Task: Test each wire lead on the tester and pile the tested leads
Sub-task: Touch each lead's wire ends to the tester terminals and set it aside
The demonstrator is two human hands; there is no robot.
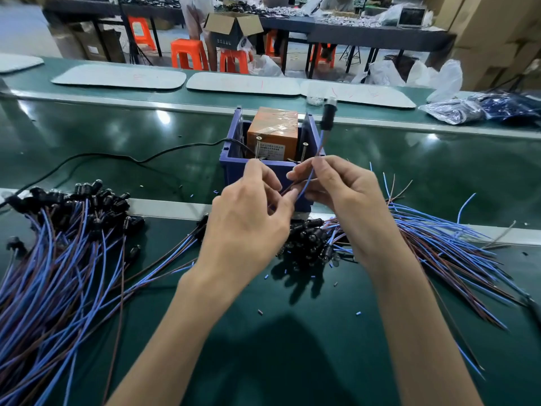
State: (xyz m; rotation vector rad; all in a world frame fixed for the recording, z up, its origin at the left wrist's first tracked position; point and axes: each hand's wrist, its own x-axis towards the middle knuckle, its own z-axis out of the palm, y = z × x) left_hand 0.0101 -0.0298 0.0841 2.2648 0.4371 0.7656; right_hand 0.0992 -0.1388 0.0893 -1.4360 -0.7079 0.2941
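Green bench point(292, 332) is carrying the tester point(272, 133); left hand point(248, 212) and right hand point(336, 189) are pinching one lead point(317, 153) just before it, cap point(327, 115) raised. Each bare end should be pressing squarely on its own screw point(258, 148).

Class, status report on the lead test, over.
Left hand and right hand pinch one lead, head up. Tester just ahead, contact unclear. Nothing blocking.
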